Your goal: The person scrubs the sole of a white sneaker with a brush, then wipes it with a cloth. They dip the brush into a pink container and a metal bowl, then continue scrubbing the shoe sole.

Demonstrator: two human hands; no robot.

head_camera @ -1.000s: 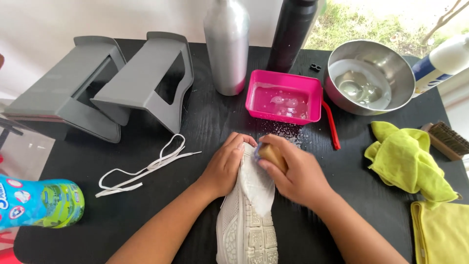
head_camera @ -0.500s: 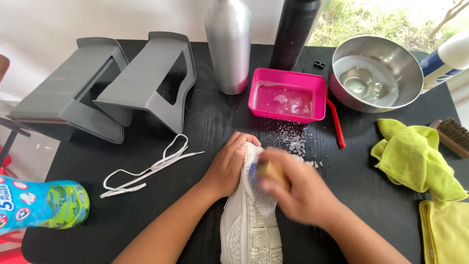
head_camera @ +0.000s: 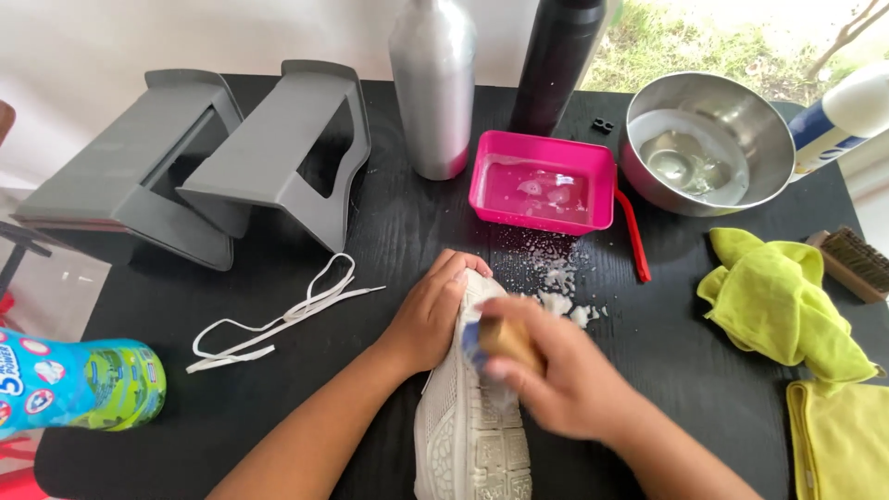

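head view: a white shoe (head_camera: 468,435) lies sole-up on the black table (head_camera: 278,398), near the front edge, its toe pointing away from the person. the left hand (head_camera: 433,313) lies along the shoe's left side near the toe, fingers curled over it and holding it. the right hand (head_camera: 556,370) is blurred above the sole; its fingers are closed around a small wooden brush (head_camera: 505,341), which sits against the sole close to the toe. white foam flecks (head_camera: 560,292) lie on the table just beyond the shoe. behind the foam stands a pink tray (head_camera: 544,185) with soapy water, and a red handle (head_camera: 634,236) lies just beside its right edge. a steel bowl (head_camera: 732,111) holding water stands to the right of the tray, and the tip of a white and blue bottle (head_camera: 847,111) shows at the far right. a silver bottle (head_camera: 433,83) and a black bottle (head_camera: 556,65) stand upright behind the tray. two grey stands (head_camera: 231,167) sit at the back left. white laces (head_camera: 282,315) lie loose to the left of the left hand, apart from it. a bright blue and green container (head_camera: 79,384) lies on its side at the left edge. at the right, a yellow-green cloth (head_camera: 778,306) is bunched up, a second yellow cloth (head_camera: 843,440) lies flat below it, and a brown bristle brush (head_camera: 857,264) sits at the table's edge.
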